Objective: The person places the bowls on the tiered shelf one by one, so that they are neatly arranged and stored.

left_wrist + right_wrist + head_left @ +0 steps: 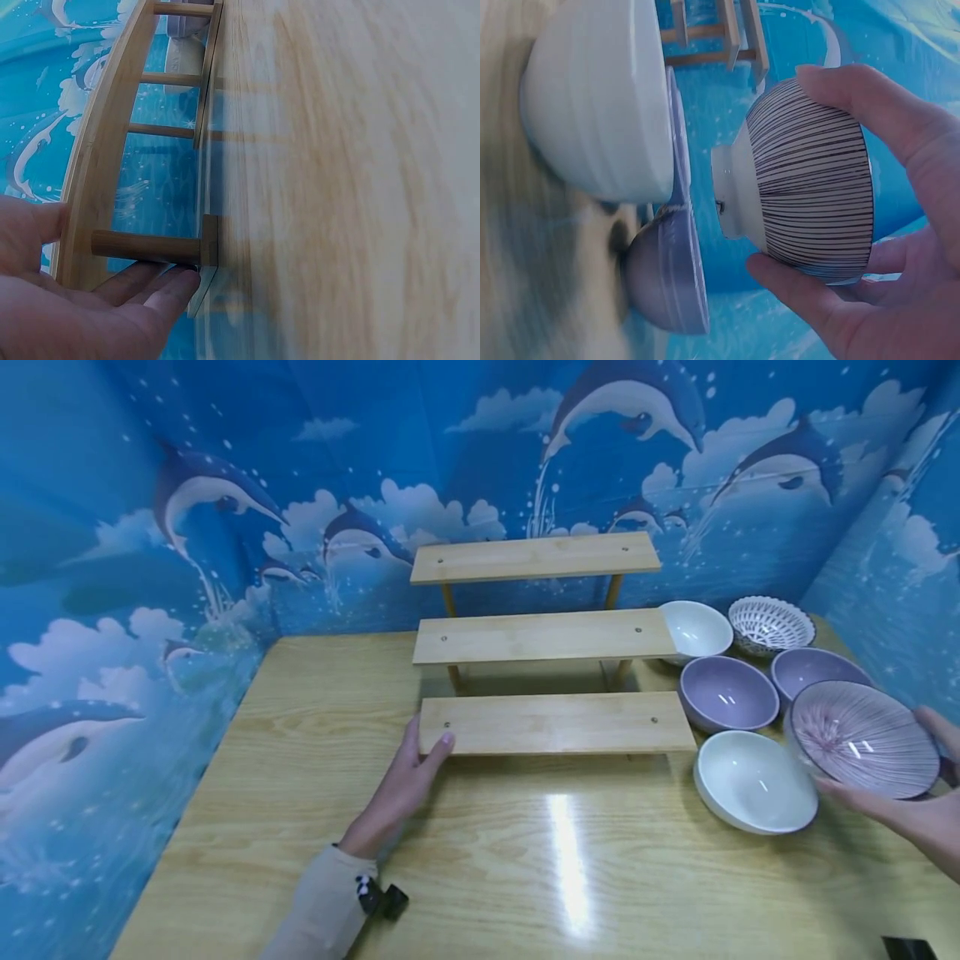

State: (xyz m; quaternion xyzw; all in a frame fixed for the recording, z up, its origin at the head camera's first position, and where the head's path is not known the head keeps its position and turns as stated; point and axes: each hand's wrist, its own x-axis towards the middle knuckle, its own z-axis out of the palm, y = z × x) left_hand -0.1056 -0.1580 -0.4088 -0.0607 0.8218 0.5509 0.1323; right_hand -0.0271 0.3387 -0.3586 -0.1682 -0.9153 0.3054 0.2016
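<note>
You have your right hand (918,818) spread wide around a purple-and-white striped round ceramic bowl (862,739), thumb on one side and fingers on the other, held up off the pale wood-grain table (322,727). Your left hand (397,785) pinches the left end of the lowest board of a three-tiered pale wooden rack (555,724), thumb on top and fingers beneath. Judging by how things lie, you are early in the work: one bowl is lifted, not yet set down, while the other five stand on the table to the rack's right: two glossy white round bowls (756,782), two plain purple round bowls (729,693) and a white openwork bowl (771,622). What seems left is finding the striped bowl its place, then perhaps dealing with those five.
</note>
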